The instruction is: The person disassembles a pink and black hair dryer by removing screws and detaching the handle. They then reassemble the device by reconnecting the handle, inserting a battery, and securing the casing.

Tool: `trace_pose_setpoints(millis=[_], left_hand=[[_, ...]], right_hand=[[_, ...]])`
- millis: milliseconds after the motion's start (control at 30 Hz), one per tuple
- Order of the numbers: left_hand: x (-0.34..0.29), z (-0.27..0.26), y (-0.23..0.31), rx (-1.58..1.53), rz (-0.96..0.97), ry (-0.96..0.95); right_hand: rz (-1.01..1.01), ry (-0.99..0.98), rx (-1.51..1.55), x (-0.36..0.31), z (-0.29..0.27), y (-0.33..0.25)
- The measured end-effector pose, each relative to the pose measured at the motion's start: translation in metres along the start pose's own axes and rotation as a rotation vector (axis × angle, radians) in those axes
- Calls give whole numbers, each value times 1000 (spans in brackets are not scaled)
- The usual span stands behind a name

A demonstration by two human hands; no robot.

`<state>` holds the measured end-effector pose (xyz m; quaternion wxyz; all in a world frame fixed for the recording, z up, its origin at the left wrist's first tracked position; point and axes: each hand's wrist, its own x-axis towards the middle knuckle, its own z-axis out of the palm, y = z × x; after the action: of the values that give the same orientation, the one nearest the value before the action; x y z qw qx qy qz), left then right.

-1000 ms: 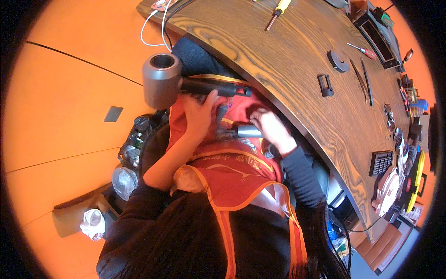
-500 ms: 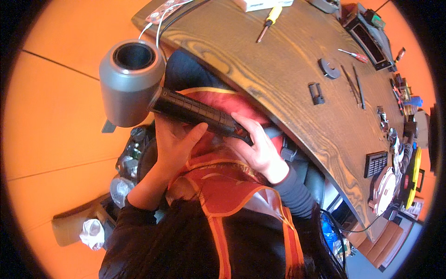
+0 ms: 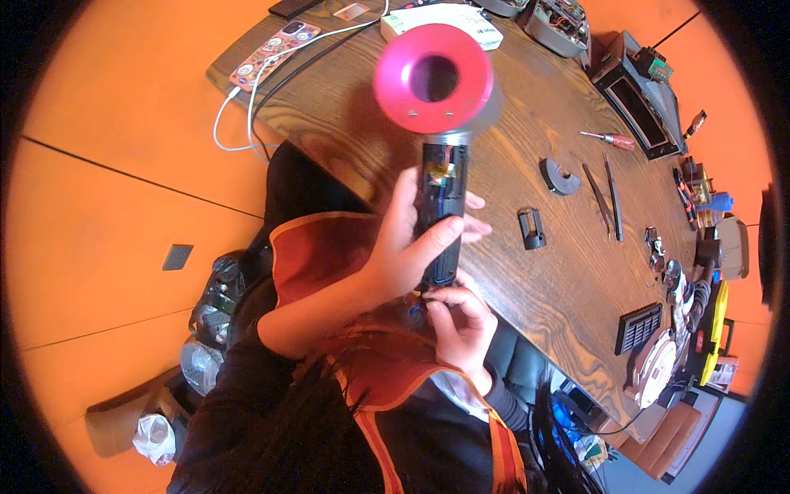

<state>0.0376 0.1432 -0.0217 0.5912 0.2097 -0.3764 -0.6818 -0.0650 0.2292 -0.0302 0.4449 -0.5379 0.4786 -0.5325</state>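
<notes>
I hold a hair dryer upright over the front edge of a dark wooden table. Its pink ring-shaped head faces the camera. The black handle has its cover off, so wiring and a small board show inside. My left hand wraps the middle of the handle, thumb across its front. My right hand pinches the bottom end of the handle from below. An orange and black garment lies under both forearms.
On the table lie a grey round part, a small black bracket, tweezers, a red-handled screwdriver, a black grille, a white box and a white cable. Plastic bags sit on the orange floor at left.
The dryer has swung up from lying low by my lap to standing upright over the table; its pink face now shows instead of the grey end. My right hand moved to the handle's base.
</notes>
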Motion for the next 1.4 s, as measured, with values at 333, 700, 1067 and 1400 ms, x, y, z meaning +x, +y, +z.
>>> trace_pose_setpoints(millis=[333,700,1067,1400], left_hand=[[32,18,-6,139,-168,79],[41,14,-18,637,-186,-115],[43,11,-16,677,-144,-195],[42,12,-14,666,-145,-174]], right_hand=[[-138,285,-305,33,-54,-43],[287,324,86,98,-50,-50],[420,245,139,118,-57,-44],[409,170,-17,127,-61,-51]])
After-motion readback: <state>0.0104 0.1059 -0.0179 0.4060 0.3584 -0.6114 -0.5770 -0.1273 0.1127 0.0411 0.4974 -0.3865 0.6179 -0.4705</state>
